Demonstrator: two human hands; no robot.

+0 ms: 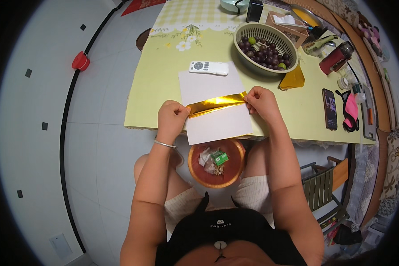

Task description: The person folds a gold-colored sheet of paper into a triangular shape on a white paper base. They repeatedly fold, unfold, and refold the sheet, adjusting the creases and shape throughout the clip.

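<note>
A strip of shiny gold foil paper (216, 103) stretches between my two hands, with a lengthwise fold along it. My left hand (171, 116) pinches its left end between thumb and fingers. At the other end, my right hand (260, 102) is closed on the foil's upper right corner. Beneath lies a white sheet (219, 127), its lower edge reaching past the table's front edge, with a thin gold rim showing under it. A white remote control (209, 68) rests on the sheet's far end.
Beyond my right hand are folded gold paper (292, 79) and a colander (237, 52) of grapes. Further right lie a phone (329, 109), a red thermos (336, 58) and a pink-black eye mask (350, 111). Below the table edge, between my knees, stands a bin (195, 174) with litter.
</note>
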